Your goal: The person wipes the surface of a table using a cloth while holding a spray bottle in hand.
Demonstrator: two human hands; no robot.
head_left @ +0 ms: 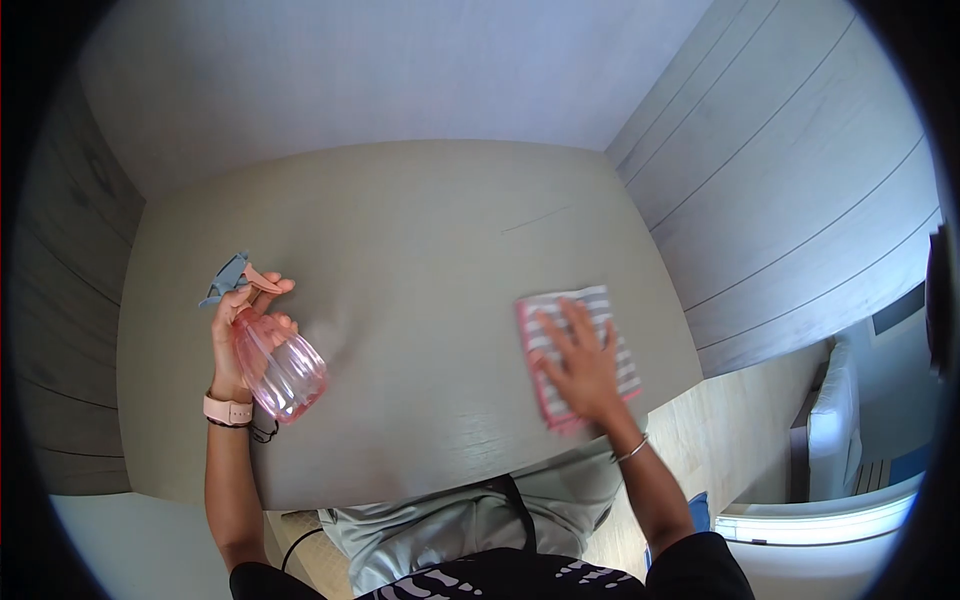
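A clear pink spray bottle (285,370) with a blue-grey nozzle is in my left hand (240,330), whose fingers wrap round its neck near the pink trigger, above the left part of the table. On the right of the grey table (420,260), a folded striped cloth (623,365) in grey and white with a pink edge lies flat. My right hand (580,365) rests on this cloth, palm down with the fingers spread, slightly blurred. Wet, shiny marks show on the tabletop near its front edge.
Walls stand at the back, left and right (780,180) of the table. A thin dark line marks the tabletop towards the back right. My lap is against the front edge. Beyond the table at the lower right are a wooden floor (740,420) and a white cushion (835,430).
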